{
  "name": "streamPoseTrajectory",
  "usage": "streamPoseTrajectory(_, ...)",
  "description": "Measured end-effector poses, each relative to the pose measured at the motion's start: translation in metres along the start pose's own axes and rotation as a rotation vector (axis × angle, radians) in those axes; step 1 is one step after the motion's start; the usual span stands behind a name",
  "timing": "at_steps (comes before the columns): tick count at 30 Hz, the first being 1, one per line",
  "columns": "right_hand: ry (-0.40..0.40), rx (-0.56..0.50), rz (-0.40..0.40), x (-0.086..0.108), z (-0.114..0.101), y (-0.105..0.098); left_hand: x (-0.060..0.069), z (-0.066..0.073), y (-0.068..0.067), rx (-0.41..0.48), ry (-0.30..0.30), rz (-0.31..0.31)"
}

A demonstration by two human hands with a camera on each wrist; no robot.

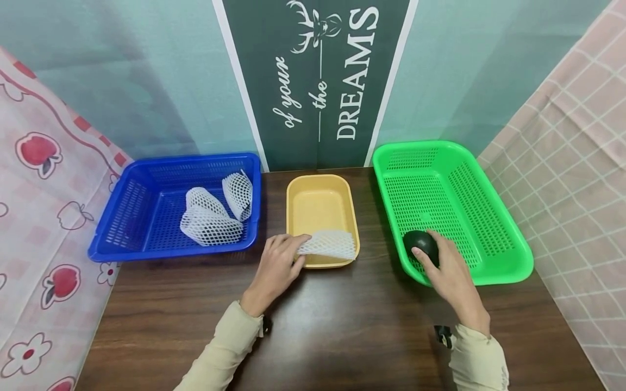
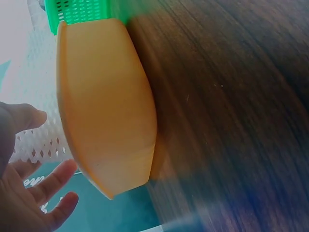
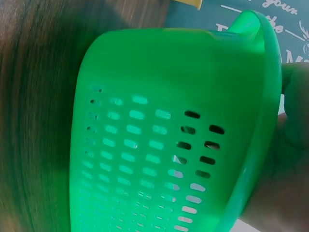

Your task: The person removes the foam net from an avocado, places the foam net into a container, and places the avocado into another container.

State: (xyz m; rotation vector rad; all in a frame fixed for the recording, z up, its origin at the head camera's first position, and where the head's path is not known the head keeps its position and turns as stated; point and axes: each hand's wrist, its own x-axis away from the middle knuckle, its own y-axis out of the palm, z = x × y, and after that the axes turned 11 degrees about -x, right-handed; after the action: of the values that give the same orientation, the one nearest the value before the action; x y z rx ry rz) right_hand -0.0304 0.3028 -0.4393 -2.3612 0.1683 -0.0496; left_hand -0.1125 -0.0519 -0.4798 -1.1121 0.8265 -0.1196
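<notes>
In the head view my left hand (image 1: 276, 269) pinches one end of a white foam fruit net (image 1: 330, 244), which lies across the near end of a yellow tray (image 1: 320, 182). The left wrist view shows the thumb and fingers on either side of the net (image 2: 41, 140), beside the tray's outer wall (image 2: 106, 106). Over on the right, my right hand (image 1: 452, 274) grips a dark, smooth, rounded object (image 1: 420, 244) inside the near left corner of a green basket (image 1: 504, 217). In the right wrist view the basket wall (image 3: 159, 63) hides that object and most of the hand.
A blue basket (image 1: 146, 252) stands at the left with several white foam nets (image 1: 212, 225) in its right part. All the containers sit on a dark wooden table (image 1: 352, 336). Cloth hangs behind, and patterned sheets (image 1: 44, 228) close off both sides.
</notes>
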Motion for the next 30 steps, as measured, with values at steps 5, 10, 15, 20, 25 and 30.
streamPoseTrajectory(5, -0.011, 0.023, -0.085, -0.003, 0.002, -0.003, -0.002, -0.001, 0.004, -0.059, 0.026, -0.004)
streamPoseTrajectory(10, 0.032, 0.024, -0.174, -0.006, 0.003, -0.008, -0.002, -0.002, 0.007, -0.085, 0.036, -0.013)
streamPoseTrajectory(15, 0.057, 0.014, -0.221, -0.008, 0.005, -0.011, -0.002, -0.002, 0.010, -0.092, 0.030, -0.026)
streamPoseTrajectory(20, 0.026, 0.021, -0.251, -0.012, 0.011, -0.014, -0.002, -0.001, 0.012, -0.124, 0.029, -0.039)
streamPoseTrajectory(25, 0.018, 0.014, -0.287, -0.015, 0.014, -0.014, -0.003, 0.000, 0.012, -0.135, 0.024, -0.055)
streamPoseTrajectory(30, 0.068, 0.015, -0.348, -0.018, 0.013, -0.013, -0.004, 0.001, 0.011, -0.138, 0.031, -0.065)
